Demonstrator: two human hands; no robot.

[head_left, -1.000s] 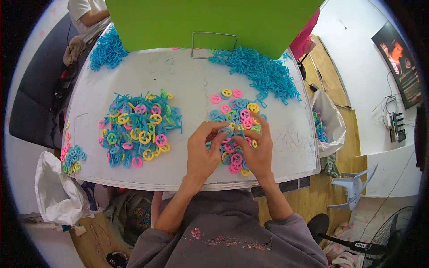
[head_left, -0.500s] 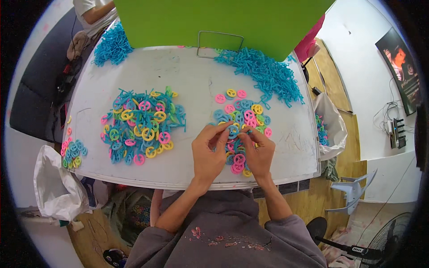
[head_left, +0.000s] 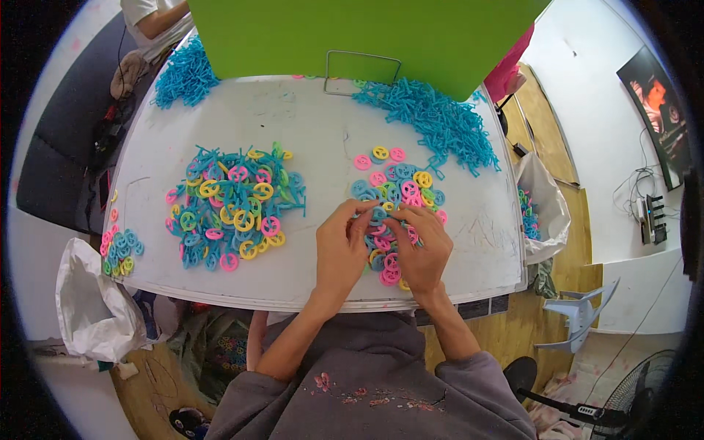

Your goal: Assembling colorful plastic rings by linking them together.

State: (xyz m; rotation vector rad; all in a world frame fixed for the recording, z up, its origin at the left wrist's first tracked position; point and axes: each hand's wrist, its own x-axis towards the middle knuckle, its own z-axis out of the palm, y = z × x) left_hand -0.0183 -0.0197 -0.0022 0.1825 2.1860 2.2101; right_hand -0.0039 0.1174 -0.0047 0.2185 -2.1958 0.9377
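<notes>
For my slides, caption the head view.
Left hand holds a blue spoked wheel beside the right hand, over multicoloured wheels on a white table.

1. The fisheye head camera looks steeply down from above the near edge of the table.
2. It faces the far edge.
3. It is near; left and right edges both fit, curving.

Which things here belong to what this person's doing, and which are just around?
Seemingly in use:
blue ring, in left hand, right hand beside it
loose coloured rings
blue sticks
mixed pile

Probably just around:
fan
wall screen
</notes>
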